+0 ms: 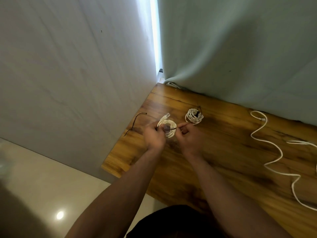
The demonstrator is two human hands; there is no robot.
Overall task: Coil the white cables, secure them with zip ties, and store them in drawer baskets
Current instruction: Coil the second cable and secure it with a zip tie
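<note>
Near the desk's (223,152) left edge, left hand (153,136) grips a white cable coil (169,126); right hand (189,137) pinches a black zip tie (173,128) against it. Tied coil (193,116) lies just behind, spare tie (135,121) at the left edge, loose cable (274,148) toward the right edge.

Wooden table (223,152), tied white coil (194,116) (dark band), loose white cable (281,152), lone zip tie (134,120)

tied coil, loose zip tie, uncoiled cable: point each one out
tied coil (188,116): head view, left side of its white loops
loose zip tie (134,121): head view, middle of the dark strip
uncoiled cable (251,134): head view, a bend in its upper stretch
</note>
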